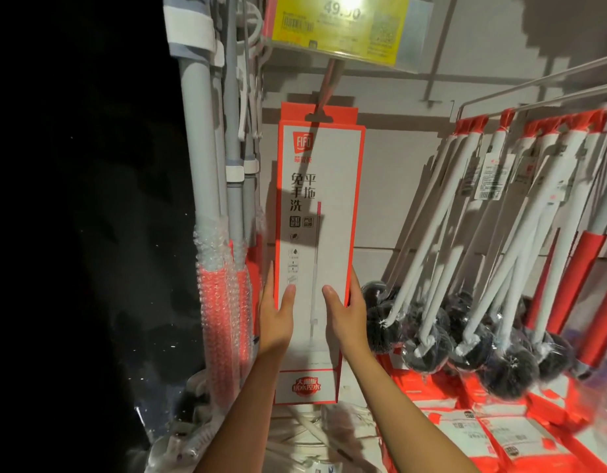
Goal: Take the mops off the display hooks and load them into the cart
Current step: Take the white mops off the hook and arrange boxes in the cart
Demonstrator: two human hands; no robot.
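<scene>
Boxed flat mop, tall red & white carton, hangs upright from display hook just under yellow price tag. Left hand grips box's lower left edge, thumb on front, fingers wrapped behind. Right hand grips lower right edge the same way, thumb on front face. Left of box: grey mop poles w/ bubble wrap over red sections. Right of box: toilet brushes, white handles & dark heads, hanging at a tilt from wire hooks; below them, red & white packets.
</scene>
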